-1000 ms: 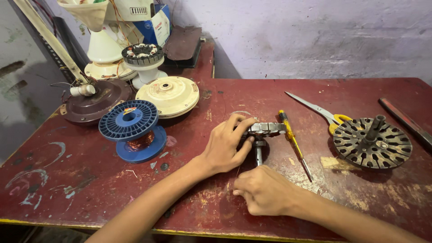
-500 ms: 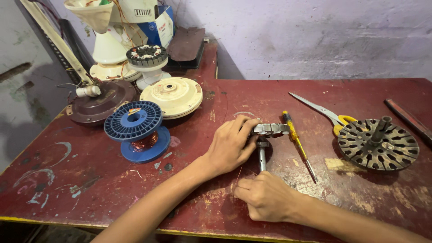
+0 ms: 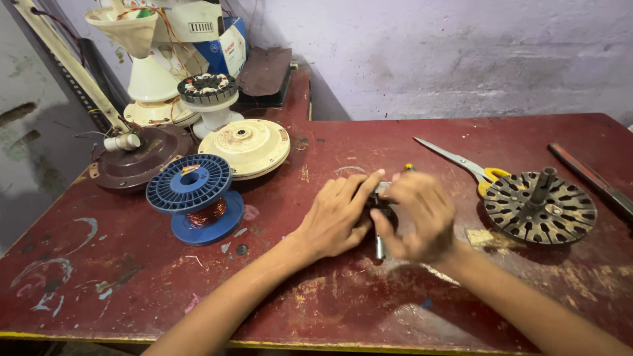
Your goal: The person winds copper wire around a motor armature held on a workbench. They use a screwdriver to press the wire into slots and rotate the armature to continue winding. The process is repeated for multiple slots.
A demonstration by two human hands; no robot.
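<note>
Both hands met over a small dark metal part with a steel shaft (image 3: pixel 380 245) lying mid-table on the worn red wooden table (image 3: pixel 132 277). The left hand (image 3: pixel 339 214) pressed its fingers onto it; the right hand (image 3: pixel 419 214) cupped it, blurred. A blue plastic spool of copper wire (image 3: pixel 192 196) lay well left; a dark slotted round rotor disc (image 3: pixel 541 207) lay right.

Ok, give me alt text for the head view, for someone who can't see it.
Left hand and right hand close together over a small metal part on a worn red table. A blue wire spool sits left; scissors and a slotted metal disc right.
</note>
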